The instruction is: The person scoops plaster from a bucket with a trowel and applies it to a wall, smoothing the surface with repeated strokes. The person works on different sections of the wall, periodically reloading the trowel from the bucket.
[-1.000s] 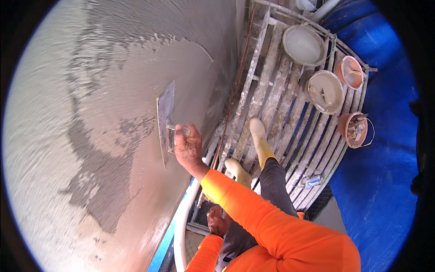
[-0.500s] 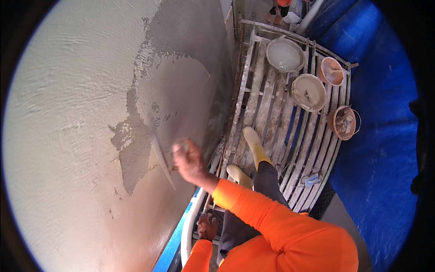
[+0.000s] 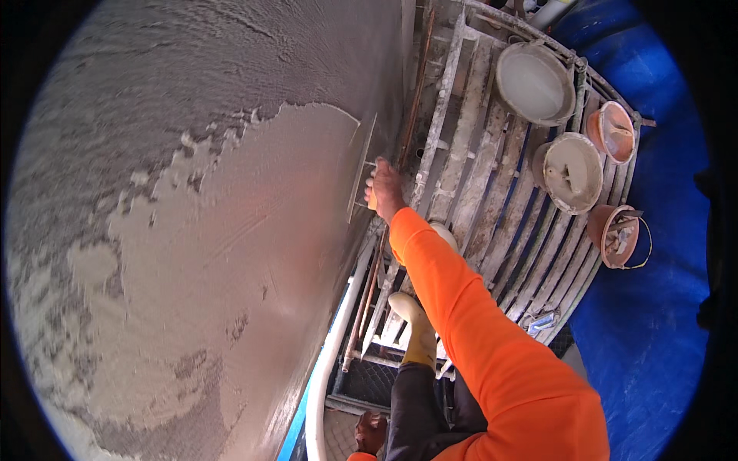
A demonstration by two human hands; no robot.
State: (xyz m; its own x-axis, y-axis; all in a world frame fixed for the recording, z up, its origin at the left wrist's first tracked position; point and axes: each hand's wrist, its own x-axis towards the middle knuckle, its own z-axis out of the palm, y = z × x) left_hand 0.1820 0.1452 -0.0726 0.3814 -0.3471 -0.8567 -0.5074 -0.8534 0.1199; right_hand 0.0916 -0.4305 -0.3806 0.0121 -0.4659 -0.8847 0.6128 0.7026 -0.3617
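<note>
1. The trowel [image 3: 362,170] is held close to the wall [image 3: 231,230], clamped in the grip of the right hand [image 3: 387,188].
2. Right of the wall, the left hand [image 3: 370,432] is seen; its grip cannot be judged.

The wall [image 3: 223,215] shows a brownish-grey patch, ragged-edged against darker, rippled grey. The grey trowel [image 3: 361,173] has a yellow handle [image 3: 373,201]. The sleeve [image 3: 492,330] is bright orange, the trousers [image 3: 415,407] dark grey, the boot [image 3: 416,326] cream and yellow. Pale-smeared slats [image 3: 477,192] make stripes; two buckets [image 3: 596,228] are terracotta, the tarp [image 3: 649,346] deep blue.
</note>
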